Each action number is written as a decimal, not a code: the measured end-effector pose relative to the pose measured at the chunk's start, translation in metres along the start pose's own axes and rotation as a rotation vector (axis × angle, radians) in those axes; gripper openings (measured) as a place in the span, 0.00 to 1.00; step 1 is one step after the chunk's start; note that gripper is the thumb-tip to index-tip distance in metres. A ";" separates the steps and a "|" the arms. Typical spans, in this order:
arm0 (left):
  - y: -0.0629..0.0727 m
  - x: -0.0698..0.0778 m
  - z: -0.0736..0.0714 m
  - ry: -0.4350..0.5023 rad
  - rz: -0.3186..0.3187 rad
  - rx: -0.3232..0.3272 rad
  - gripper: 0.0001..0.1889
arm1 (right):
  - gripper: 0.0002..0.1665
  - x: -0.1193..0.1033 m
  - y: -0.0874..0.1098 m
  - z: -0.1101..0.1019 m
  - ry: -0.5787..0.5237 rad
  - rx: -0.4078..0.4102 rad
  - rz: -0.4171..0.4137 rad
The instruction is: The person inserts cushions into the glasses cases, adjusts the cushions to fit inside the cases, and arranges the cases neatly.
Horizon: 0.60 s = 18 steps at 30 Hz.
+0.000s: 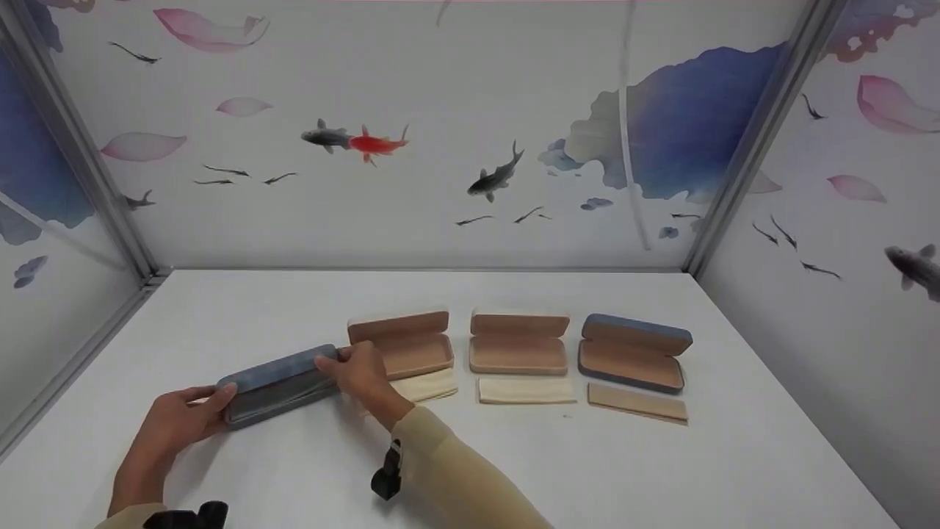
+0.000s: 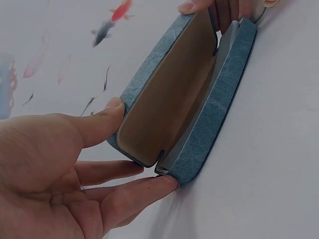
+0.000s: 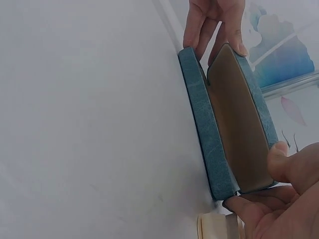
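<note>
Both hands hold a blue glasses case (image 1: 279,369), its lid partly raised, tilted at the left of the table. My left hand (image 1: 172,425) grips its left end, thumb on the lid edge and fingers at the base in the left wrist view. At the other end my right hand (image 1: 365,376) grips it likewise, with the thumb on the lid (image 3: 259,109). The lid's lining is tan. A grey-blue layer (image 2: 215,82), perhaps a cloth, lies in the base; most of it is hidden.
Behind and right of my right hand stand a pale open case (image 1: 411,354), another pale open case (image 1: 518,354) and a blue open case (image 1: 633,360). Before them lie a cream folded cloth (image 1: 429,385), a second cream cloth (image 1: 526,391) and a tan cloth (image 1: 637,403). Printed walls enclose the table.
</note>
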<state>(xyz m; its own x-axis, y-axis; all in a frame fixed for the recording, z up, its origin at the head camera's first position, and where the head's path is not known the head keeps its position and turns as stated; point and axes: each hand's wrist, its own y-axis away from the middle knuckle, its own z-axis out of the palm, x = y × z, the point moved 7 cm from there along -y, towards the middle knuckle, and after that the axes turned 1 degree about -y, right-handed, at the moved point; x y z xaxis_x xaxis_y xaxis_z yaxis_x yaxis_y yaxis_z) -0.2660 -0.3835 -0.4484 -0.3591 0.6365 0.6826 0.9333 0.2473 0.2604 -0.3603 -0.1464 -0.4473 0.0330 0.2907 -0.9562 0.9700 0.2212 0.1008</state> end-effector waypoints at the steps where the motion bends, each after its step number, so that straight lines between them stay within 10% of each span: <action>1: 0.000 -0.001 0.000 0.011 -0.007 0.001 0.50 | 0.21 0.000 0.000 0.000 0.000 0.004 -0.004; 18: 0.000 -0.005 0.000 0.036 -0.014 -0.004 0.50 | 0.07 0.000 0.003 -0.001 0.022 0.004 -0.128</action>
<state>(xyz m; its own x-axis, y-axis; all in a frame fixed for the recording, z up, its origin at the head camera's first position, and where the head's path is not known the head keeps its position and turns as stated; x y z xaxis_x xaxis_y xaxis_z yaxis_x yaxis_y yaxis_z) -0.2639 -0.3871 -0.4515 -0.3721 0.6063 0.7028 0.9281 0.2535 0.2727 -0.3574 -0.1448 -0.4471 -0.0959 0.2808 -0.9550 0.9670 0.2536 -0.0226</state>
